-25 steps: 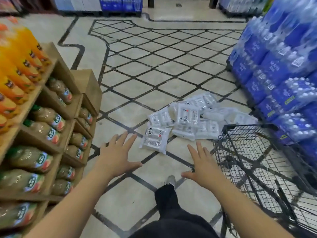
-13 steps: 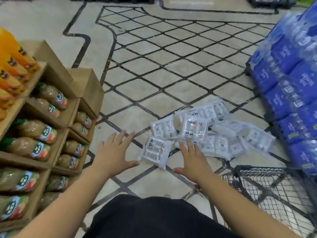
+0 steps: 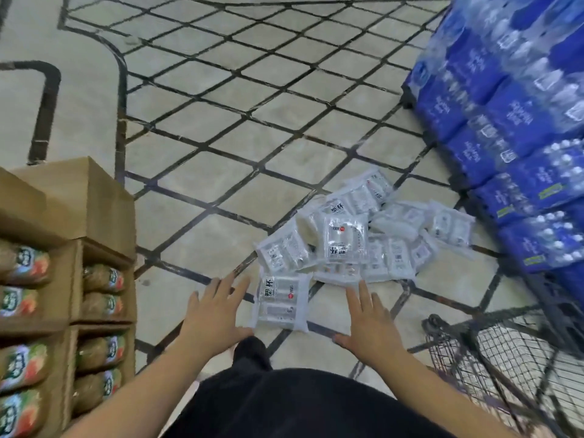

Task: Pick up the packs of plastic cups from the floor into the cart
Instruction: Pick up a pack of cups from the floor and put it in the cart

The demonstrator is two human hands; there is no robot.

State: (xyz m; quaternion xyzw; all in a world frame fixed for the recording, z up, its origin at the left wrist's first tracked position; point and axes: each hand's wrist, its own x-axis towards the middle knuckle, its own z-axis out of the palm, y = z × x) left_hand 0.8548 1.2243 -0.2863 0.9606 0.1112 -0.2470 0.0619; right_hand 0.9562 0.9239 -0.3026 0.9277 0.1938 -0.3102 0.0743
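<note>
The cart [image 3: 512, 368] is cut off at the right and bottom edges; the water packs [image 3: 521, 121] are blurred.

Bright, even overhead light, barely a shadow on the pale floor [image 3: 221, 128]. Soft glare glints off the cup packs [image 3: 344, 238]. Motion blur smears the blue water cases [image 3: 505, 121] and the shelf bottles [image 3: 22, 368]. Wide-angle bending curves the floor lines at the edges.
</note>
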